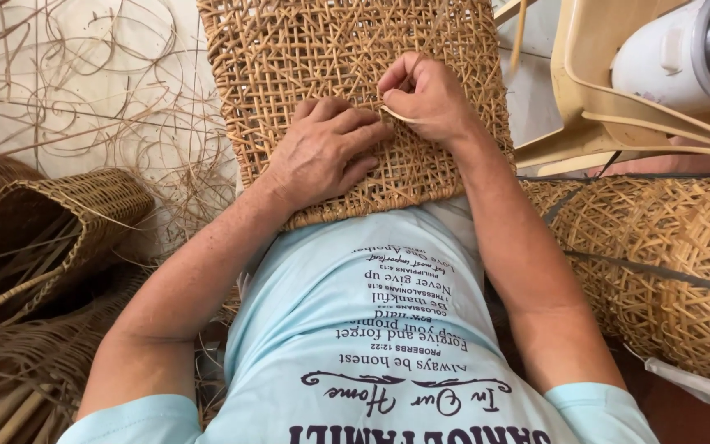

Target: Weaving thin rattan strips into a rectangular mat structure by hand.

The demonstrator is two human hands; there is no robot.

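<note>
Left hand (322, 156) lies flat, fingers spread, on the light, springy woven cane panel (306, 57); right hand (425, 94) beside it pinches a thin, bendy cane strip (398, 115), best held near the weave.

You had a single view, from the camera on your head, and it looked steeply down along your chest to your lap. It sat close: your light blue shirt (371, 345) filled the lower edge, both forearms ran up the middle, and the woven cane panel (355, 74) reached the top edge. No second view overlapped it.
</note>
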